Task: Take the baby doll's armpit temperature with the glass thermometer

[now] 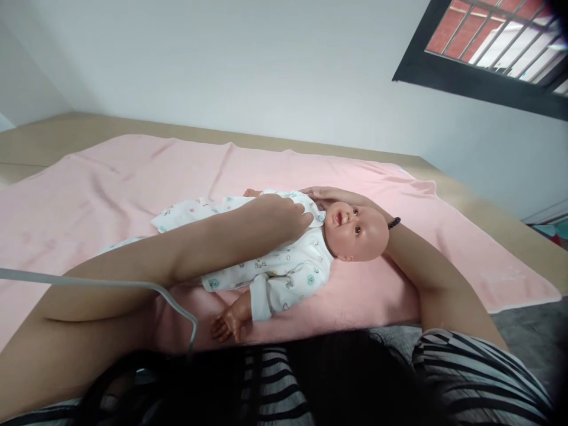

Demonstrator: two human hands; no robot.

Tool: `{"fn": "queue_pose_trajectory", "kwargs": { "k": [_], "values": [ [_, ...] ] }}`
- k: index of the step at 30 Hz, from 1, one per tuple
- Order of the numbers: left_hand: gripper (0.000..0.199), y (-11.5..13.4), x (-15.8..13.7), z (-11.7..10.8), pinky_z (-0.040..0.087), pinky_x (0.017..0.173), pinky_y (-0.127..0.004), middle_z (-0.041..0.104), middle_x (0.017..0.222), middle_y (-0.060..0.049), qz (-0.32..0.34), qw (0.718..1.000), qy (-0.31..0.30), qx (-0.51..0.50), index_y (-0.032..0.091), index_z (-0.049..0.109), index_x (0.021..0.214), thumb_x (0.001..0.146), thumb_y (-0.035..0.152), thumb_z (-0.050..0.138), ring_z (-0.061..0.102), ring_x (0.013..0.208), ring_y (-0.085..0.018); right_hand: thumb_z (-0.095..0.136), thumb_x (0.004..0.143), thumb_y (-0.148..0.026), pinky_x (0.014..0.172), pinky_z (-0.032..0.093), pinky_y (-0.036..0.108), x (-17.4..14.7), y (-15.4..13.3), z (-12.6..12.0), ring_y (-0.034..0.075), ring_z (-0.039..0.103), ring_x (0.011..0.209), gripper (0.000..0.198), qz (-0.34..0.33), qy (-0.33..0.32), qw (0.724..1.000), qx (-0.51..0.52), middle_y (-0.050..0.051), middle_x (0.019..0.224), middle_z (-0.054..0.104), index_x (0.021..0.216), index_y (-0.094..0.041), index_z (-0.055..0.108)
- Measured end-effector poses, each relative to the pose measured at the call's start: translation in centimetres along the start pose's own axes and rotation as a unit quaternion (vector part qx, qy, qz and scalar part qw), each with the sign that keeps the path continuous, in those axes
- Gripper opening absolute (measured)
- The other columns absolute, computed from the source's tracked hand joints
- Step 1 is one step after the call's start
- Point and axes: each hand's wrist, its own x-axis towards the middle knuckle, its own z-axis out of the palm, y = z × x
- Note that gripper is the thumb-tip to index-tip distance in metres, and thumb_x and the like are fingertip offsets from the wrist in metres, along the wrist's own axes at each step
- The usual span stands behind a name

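Observation:
A bald baby doll (364,236) lies on its back with its head to the right. It wears a white printed baby outfit (306,263) with small animal and dot patterns. My left hand (286,214) is closed at the neckline on the doll's chest, fingers curled against the cloth. From behind the doll's head, my right hand (323,194) reaches round to the far shoulder, its fingers bent at the collar and partly hidden by the head. One doll hand (231,322) sticks out of a cuffed sleeve on the near side. My left forearm covers part of the doll's body.
Under the doll, a pink blanket (146,177) spreads over a wooden surface (84,125). A pale cable (97,279) crosses my left arm. Dark hair hangs at the bottom of the view. Behind are a white wall and a barred window (492,41).

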Motion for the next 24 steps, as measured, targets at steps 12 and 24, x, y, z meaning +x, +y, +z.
{"fn": "queue_pose_trajectory", "kwargs": {
  "k": [12, 24],
  "values": [
    [0.038, -6.9, 2.5, 1.6, 0.043, 0.071, -0.038, 0.07, 0.083, -0.012, -0.153, 0.984, 0.08, -0.045, 0.015, 0.072, 0.124, 0.1, 0.009, 0.043, 0.063, 0.073, -0.027, 0.066, 0.107, -0.057, 0.108, 0.055, 0.047, -1.8, -7.4, -0.7, 0.03, 0.067, 0.122, 0.043, -0.155, -0.052, 0.963, -0.216, 0.012, 0.134, 0.072, 0.132, -0.022, 0.075],
    [0.031, -7.5, 0.6, 0.9, 0.048, 0.086, -0.043, 0.066, 0.092, -0.009, -0.159, 0.971, 0.079, -0.159, 0.022, 0.069, 0.122, 0.103, 0.024, 0.045, 0.065, 0.09, -0.028, 0.047, 0.114, -0.071, 0.121, 0.046, 0.055, -1.5, -7.7, 1.1, 0.038, 0.063, 0.136, 0.064, -0.107, -0.092, 0.934, -0.329, 0.014, 0.149, 0.068, 0.142, -0.02, 0.074]
  ]
}}
